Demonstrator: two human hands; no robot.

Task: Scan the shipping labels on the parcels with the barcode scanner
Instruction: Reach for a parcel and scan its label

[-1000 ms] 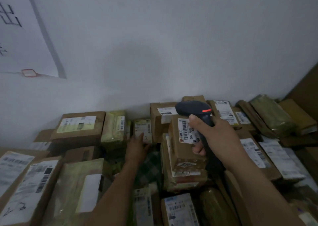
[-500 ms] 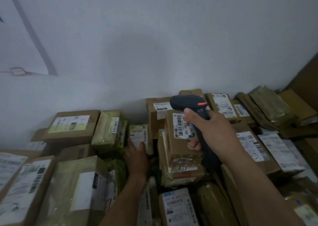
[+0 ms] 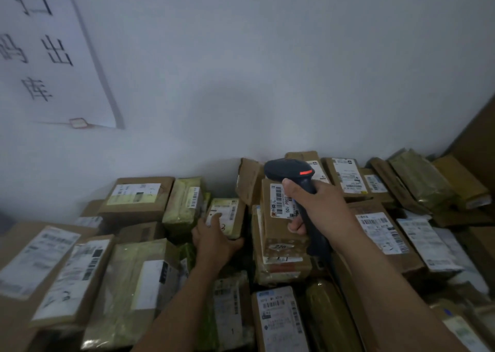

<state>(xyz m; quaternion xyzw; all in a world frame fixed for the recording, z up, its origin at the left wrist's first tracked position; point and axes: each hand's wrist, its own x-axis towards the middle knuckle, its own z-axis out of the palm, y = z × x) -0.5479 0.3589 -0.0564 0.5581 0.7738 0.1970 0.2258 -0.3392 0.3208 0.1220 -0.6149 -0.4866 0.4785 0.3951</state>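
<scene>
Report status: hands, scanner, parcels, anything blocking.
Right hand grips barcode scanner. Left hand holds small parcel. Stacked box label partly behind right hand.

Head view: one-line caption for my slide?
Right hand holds barcode scanner over parcels; left hand grips a small parcel.

Dark, seemingly navy scanner (image 3: 290, 171), red-striped

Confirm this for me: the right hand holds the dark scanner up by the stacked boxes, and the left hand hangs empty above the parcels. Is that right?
Not quite. The left hand is not empty: the head view shows it gripping a small labelled parcel. The rest holds: the right hand holds the dark scanner up by the stacked boxes.
</scene>
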